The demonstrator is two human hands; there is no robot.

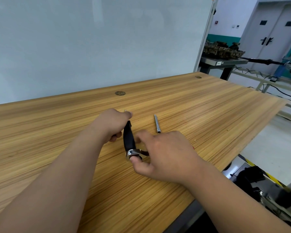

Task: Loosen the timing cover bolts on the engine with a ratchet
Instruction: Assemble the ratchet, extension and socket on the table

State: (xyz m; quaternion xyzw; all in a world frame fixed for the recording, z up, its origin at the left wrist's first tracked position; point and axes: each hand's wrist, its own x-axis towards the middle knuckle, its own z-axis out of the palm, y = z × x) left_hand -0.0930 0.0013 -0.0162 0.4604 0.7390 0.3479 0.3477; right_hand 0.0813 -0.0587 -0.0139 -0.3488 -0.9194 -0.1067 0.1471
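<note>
A ratchet [129, 138] with a black handle and a chrome head lies just above the wooden table [57, 132]. My left hand [112, 124] grips the far end of its handle. My right hand [165, 153] pinches the chrome head between thumb and fingers; what sits under the head is hidden by the fingers. A slim chrome extension bar [157, 123] lies on the table just beyond my right hand, untouched. An engine part [223, 49] rests on a grey stand far to the right, well away from both hands.
A whiteboard [91, 44] stands along the table's far edge. Two round cable grommets [120, 93] are set into the tabletop. The table's right edge drops to dark equipment [252, 180] on the floor. Double doors [274, 36] are at the back right.
</note>
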